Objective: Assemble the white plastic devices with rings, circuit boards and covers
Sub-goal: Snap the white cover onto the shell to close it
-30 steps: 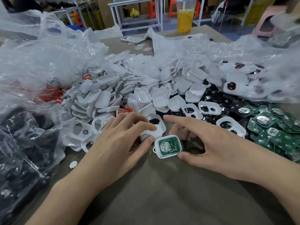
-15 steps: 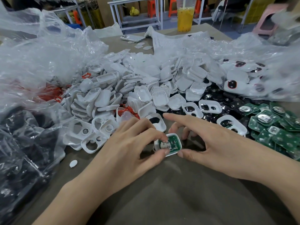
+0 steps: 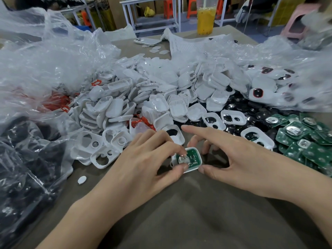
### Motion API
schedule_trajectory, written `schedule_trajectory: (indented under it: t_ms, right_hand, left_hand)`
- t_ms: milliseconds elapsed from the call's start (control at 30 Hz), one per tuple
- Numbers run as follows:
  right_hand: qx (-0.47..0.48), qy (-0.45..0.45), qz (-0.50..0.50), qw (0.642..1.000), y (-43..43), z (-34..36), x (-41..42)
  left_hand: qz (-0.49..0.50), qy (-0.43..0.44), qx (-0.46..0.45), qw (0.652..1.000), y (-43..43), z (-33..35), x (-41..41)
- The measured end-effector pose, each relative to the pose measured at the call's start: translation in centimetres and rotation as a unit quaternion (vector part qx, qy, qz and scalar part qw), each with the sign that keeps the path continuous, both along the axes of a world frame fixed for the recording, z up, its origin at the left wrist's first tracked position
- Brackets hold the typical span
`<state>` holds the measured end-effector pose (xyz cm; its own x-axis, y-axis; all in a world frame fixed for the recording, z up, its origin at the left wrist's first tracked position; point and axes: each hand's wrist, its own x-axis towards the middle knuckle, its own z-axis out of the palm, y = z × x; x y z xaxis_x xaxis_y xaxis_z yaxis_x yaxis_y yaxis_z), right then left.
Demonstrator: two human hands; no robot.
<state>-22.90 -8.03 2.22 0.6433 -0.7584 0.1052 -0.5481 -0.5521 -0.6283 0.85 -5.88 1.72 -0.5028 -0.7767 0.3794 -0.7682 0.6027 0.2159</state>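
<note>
1. Two bare hands meet in the head view at one small white plastic shell [image 3: 192, 169]. It lies flat on the grey-brown table cover [image 3: 179, 221], just in front of the parts heap, with a green circuit board [image 3: 195, 155] seated inside it.
2. The left hand [image 3: 143, 164] is narrowly closed. Its index fingertip and thumb pinch a round silver metal disc [image 3: 185, 160] on the board, and its other fingers curl above.
3. The right hand [image 3: 251, 159] is partly closed around the shell. Its thumb tip presses the near right corner, its curled middle fingers sit at the far edge, and its index finger sticks out straight above without touching.
4. Beyond lie a heap of white plastic covers [image 3: 161, 97], white frames with cut-out holes [image 3: 100, 155], orange-red rings [image 3: 143, 122] and, at the right, loose green boards [image 3: 305, 141].
</note>
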Motion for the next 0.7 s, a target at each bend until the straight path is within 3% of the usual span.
schedule_trajectory:
  t_ms: [433,700]
  right_hand:
    - [-0.005,0.006,-0.011,1.000,0.0,-0.2,0.0]
    - [-0.003,0.005,-0.018,1.000,0.0,-0.3,-0.1]
  left_hand:
    - [-0.002,0.006,0.014,1.000,0.1,0.2,0.1]
    - [0.047,0.027,0.008,0.998,-0.6,0.5,1.2]
